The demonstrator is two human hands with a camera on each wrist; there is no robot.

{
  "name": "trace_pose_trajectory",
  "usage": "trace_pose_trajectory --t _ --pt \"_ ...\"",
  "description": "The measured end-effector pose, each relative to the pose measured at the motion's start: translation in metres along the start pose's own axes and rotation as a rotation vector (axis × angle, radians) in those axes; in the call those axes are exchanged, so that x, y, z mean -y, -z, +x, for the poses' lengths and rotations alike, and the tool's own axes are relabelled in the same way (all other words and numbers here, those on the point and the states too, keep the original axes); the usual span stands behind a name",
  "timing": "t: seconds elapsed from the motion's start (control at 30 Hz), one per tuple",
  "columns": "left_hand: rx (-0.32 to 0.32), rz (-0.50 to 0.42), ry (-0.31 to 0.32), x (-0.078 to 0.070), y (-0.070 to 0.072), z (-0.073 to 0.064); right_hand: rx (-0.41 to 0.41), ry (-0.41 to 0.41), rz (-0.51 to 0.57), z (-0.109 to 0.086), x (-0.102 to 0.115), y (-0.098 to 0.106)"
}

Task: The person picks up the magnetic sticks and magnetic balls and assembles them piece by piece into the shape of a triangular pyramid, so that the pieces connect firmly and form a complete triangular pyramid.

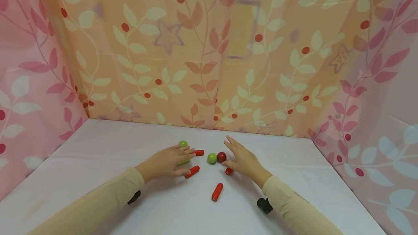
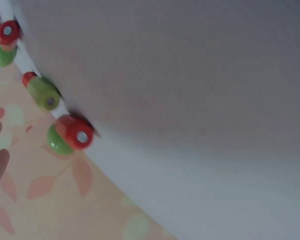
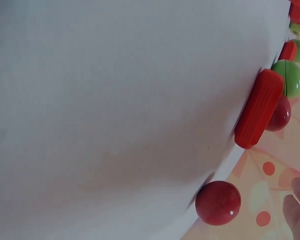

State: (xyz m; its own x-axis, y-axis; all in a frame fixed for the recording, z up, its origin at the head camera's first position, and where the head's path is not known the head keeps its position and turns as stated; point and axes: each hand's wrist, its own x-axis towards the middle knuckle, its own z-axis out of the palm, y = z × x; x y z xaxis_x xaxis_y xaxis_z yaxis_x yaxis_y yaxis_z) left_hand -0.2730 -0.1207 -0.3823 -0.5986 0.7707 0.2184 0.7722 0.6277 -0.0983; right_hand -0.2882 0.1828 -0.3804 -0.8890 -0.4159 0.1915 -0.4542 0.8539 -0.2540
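Note:
My left hand (image 1: 164,161) is spread palm down over a green ball (image 1: 183,143), a partly covered green cylinder (image 2: 44,94) and two red cylinders, one (image 1: 199,152) beyond the fingers and one (image 1: 193,171) by the thumb. The cylinders show a pale spot or hole at the end. My right hand (image 1: 245,160) is held out with straight fingers, its thumb close to a dark red ball (image 1: 221,157). Beside that ball sits another green ball (image 1: 212,158). A red cylinder (image 1: 229,171) shows partly under the right hand. A second dark red ball (image 3: 218,202) appears in the right wrist view.
Nearer the front of the white table (image 1: 183,209) lies another red cylinder (image 1: 217,192). Leaf-patterned cloth (image 1: 209,82) hangs behind the table and along both sides. Black straps or mounts (image 1: 264,205) show under both wrists.

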Motion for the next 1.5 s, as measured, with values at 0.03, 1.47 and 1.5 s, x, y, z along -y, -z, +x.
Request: trace_pose_trajectory --t 0.03,1.47,1.5 --pt "0.0 -0.011 0.0 -0.002 0.0 0.001 0.0 -0.006 0.01 0.0 0.001 -0.001" --pt "0.032 -0.978 0.866 -0.03 -0.012 0.018 -0.082 -0.479 0.732 0.012 -0.005 -0.017" --pt "0.033 -0.988 0.872 -0.029 -0.012 0.018 -0.08 -0.488 0.736 0.013 -0.004 -0.018"
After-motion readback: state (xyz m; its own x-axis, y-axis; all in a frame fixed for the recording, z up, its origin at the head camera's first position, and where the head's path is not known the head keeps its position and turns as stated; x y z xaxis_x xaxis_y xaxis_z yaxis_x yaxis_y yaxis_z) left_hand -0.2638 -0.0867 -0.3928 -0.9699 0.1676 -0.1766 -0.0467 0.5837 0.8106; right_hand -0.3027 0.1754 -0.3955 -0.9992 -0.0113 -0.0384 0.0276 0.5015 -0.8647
